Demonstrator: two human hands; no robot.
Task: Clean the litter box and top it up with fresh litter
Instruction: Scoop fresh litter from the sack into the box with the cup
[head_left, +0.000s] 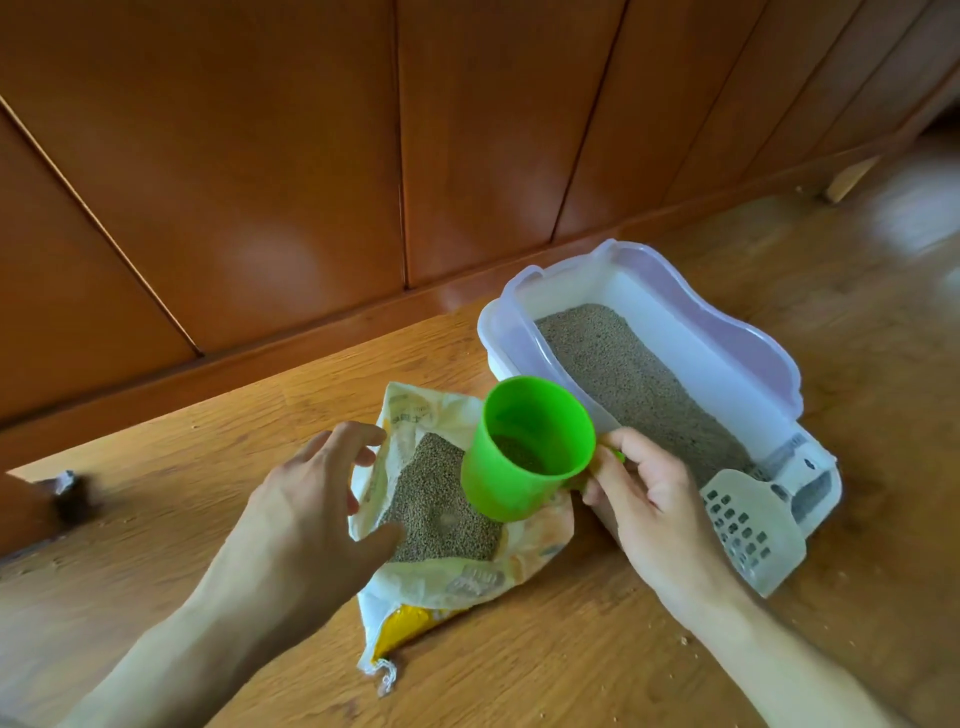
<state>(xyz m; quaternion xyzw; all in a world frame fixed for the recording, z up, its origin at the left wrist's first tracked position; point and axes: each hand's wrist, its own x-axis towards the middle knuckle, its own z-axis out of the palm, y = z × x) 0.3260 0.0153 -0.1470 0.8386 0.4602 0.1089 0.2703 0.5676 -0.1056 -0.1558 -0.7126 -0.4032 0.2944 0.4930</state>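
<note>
- My right hand (644, 499) gripped the handle of the green cup (527, 449), fingers curled round it, and held the cup tipped over the bag's open mouth, just beside the box's near rim.
- The cup was far from full: only a small heap of grains lay in its bottom, so I judged this scoop either half-loaded or partly spent; I could not tell which.
- My left hand (317, 499) hovered with fingers spread and loosely bent at the left edge of the litter bag (447, 566); whether the fingertips actually touched the bag's rim, I could not tell, and it clasped nothing that I could see.
- The bag lay on the wooden floor (571, 665) with its mouth folded open and plenty of grey fresh litter (441, 504) showing inside.
- The litter box (675, 322) stood to the right of the bag, close to the wooden wall panels (260, 156), with an even grey bed of litter covering its floor and no clumps that I could make out.
- The slotted white scoop (748, 525) rested at the box's near right corner, untouched, which suggested to me the cleaning part was finished.
- The litter bed sat low against the box's walls, so I reckoned the topping-up was under way and more cupfuls were wanted.
- A few stray grains lay scattered on the floor, left to sweep up.
</note>
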